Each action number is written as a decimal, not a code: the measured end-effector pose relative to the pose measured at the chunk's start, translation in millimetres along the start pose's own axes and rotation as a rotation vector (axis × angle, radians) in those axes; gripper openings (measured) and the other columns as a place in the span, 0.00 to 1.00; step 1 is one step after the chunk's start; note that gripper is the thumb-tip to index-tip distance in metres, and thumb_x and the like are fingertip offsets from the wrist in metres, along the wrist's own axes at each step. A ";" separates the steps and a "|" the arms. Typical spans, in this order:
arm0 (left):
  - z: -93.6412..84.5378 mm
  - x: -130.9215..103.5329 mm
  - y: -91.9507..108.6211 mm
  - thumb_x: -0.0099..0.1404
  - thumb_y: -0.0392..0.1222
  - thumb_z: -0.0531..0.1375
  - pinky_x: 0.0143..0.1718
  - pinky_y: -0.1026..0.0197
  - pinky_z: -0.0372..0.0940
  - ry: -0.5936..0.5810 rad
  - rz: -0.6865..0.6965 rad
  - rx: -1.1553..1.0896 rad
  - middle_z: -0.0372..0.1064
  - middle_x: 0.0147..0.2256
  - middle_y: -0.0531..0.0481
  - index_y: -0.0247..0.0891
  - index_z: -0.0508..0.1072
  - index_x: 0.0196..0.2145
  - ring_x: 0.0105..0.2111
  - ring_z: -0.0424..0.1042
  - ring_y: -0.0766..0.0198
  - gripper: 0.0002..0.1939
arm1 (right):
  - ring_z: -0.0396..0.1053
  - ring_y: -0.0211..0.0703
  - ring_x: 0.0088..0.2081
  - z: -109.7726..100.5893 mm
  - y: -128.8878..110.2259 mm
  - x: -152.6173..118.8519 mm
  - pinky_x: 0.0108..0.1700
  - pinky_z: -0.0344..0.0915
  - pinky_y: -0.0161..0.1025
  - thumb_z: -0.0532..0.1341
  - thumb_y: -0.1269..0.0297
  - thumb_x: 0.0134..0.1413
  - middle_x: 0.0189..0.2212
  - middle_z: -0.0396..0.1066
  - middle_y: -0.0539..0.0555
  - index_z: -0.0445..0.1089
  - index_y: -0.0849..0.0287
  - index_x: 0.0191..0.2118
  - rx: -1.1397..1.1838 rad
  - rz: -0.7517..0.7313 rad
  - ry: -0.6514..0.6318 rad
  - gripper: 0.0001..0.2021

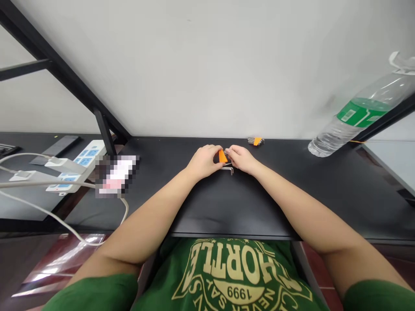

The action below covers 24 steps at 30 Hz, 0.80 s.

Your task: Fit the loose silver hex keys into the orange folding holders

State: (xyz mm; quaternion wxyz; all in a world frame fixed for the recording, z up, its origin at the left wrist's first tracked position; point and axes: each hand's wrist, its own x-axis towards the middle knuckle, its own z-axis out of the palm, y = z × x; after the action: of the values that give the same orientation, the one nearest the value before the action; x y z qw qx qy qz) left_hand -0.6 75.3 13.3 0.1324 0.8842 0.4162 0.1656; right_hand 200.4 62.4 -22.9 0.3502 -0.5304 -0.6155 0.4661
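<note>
An orange hex key holder (222,156) stands tilted between the thumb and fingers of my left hand (205,160), just above the black table. My right hand (241,158) is closed in a pinch at the holder's right side, on a thin metal hex key (226,152) that shows only in part. Below the two hands, loose L-shaped hex keys (229,169) lie on the table. Farther back to the right, near the wall, rests a second orange holder (257,141) filled with several hex keys.
A clear bottle (359,114) with a green label stands at the right by a black frame bar. To the left are a blurred phone (117,175), a white power strip (79,166) with plugs, and white cables (69,229). A pale wall (220,69) borders the table (233,207).
</note>
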 end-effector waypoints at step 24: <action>-5.8 0.6 -31.1 0.61 0.48 0.67 0.47 0.53 0.69 -0.034 -0.162 -0.012 0.76 0.46 0.46 0.42 0.74 0.51 0.47 0.75 0.50 0.22 | 0.72 0.53 0.38 -35.5 -3.1 7.6 0.37 0.60 0.43 0.51 0.51 0.72 0.37 0.76 0.64 0.71 0.57 0.33 -0.856 0.122 -0.048 0.20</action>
State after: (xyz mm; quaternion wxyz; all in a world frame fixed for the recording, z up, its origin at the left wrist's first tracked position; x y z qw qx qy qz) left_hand -24.0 95.5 7.1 0.1578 0.8494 0.4830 0.1421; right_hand 230.7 77.0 -9.2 0.0558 -0.6522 -0.7288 0.2009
